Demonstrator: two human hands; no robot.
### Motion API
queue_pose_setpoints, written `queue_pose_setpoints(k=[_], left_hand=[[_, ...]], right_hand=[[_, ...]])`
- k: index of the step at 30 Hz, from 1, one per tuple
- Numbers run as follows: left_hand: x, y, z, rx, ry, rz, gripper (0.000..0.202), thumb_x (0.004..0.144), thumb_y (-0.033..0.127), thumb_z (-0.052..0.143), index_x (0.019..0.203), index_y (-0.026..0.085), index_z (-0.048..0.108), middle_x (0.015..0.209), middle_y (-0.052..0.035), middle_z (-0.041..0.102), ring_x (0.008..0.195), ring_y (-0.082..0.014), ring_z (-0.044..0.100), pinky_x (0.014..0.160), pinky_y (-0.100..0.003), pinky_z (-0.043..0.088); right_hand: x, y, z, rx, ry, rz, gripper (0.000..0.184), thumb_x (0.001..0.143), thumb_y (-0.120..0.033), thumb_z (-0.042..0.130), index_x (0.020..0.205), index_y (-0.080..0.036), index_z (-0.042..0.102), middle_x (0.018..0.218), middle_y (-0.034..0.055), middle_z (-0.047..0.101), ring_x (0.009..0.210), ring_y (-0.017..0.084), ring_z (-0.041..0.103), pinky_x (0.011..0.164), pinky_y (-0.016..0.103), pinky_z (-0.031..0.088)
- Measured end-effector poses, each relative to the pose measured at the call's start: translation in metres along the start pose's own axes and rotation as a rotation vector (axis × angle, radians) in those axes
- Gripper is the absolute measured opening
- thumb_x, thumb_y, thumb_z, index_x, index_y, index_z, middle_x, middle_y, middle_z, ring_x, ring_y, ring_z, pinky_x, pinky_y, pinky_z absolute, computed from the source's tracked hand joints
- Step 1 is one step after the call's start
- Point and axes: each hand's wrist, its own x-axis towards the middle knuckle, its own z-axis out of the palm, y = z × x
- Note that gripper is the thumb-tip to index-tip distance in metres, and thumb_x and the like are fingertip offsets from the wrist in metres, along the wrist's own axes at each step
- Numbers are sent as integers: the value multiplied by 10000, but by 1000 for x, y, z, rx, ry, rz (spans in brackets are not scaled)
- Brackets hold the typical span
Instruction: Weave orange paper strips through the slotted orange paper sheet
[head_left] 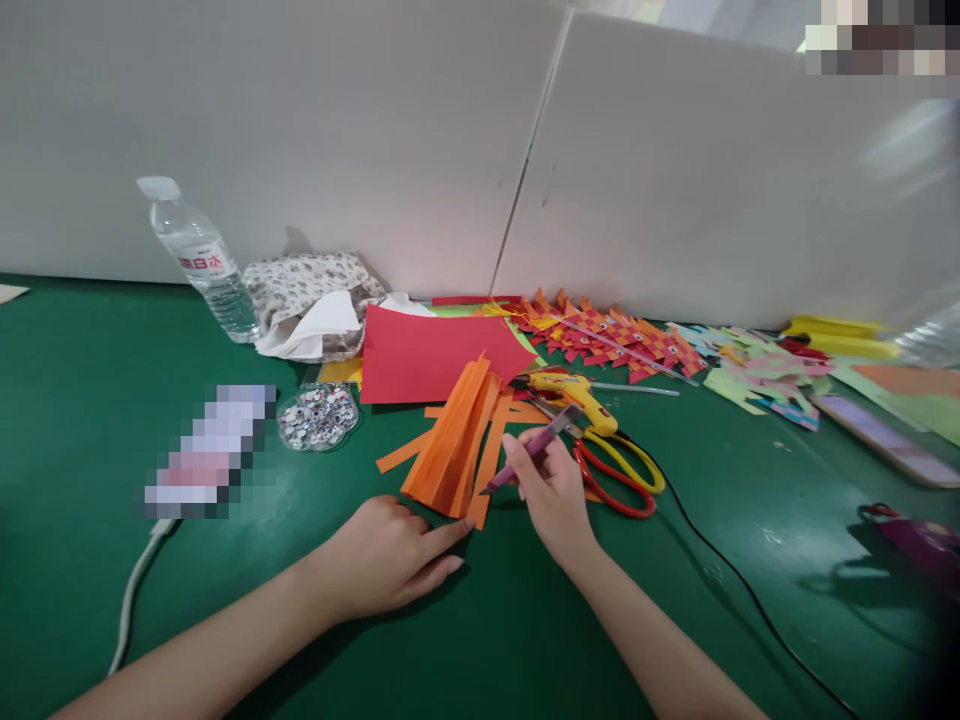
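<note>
Green tabletop (480, 650) w/ orange paper strips (448, 450) just past L hand (397, 555), index fingertip at near edge, thumb apart; R hand (559, 490) beside 'em, clamped on purple tool (538, 443).

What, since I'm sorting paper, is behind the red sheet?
Behind the red sheet, light-green paper, a red strip and some white material peek out; whatever it covers cannot be seen.

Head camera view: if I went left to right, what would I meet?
Water bottle, googly eyes, creased orange paper, right hand, scissor handles, pastel paper pile, phone near the right edge.
</note>
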Motion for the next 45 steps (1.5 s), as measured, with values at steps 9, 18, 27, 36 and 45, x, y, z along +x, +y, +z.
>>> queue_pose_setpoints(k=[9, 18, 27, 36, 45], left_hand=[[1, 0, 1, -4, 17, 1, 371, 978, 381, 318, 1288, 244, 469, 658, 1, 658, 578, -186, 642, 535, -274, 431], [1, 0, 0, -4, 14, 1, 371, 979, 373, 319, 1292, 244, 471, 654, 0, 655, 574, -184, 637, 532, -273, 432], [1, 0, 4, 2, 22, 0, 379, 978, 381, 323, 1297, 244, 474, 641, -2, 646, 563, -177, 627, 523, -260, 424], [2, 1, 2, 11, 40, 3, 372, 977, 366, 333, 1289, 230, 485, 643, -8, 647, 565, -171, 628, 523, -246, 424], [0, 2, 1, 21, 29, 2, 364, 980, 361, 324, 1288, 239, 473, 637, 1, 641, 549, -166, 620, 515, -246, 425]], right_hand=[[13, 7, 0, 265, -145, 171, 382, 723, -507, 688, 817, -184, 508, 576, -46, 578, 420, 77, 495, 424, 208, 427], [11, 10, -2, 291, -64, 149, 375, 761, -534, 649, 797, -193, 496, 514, -66, 546, 397, 65, 470, 375, 171, 373], [15, 11, -4, 495, 24, 283, 359, 681, -463, 753, 792, -153, 611, 588, -27, 590, 466, 77, 507, 459, 205, 449], [16, 15, -8, 230, -80, 170, 353, 763, -528, 638, 782, -186, 550, 563, -47, 475, 470, 98, 409, 423, 224, 344], [7, 11, -8, 45, -344, 15, 255, 903, -420, 499, 780, -197, 508, 644, -34, 483, 564, 112, 437, 528, 229, 356]])
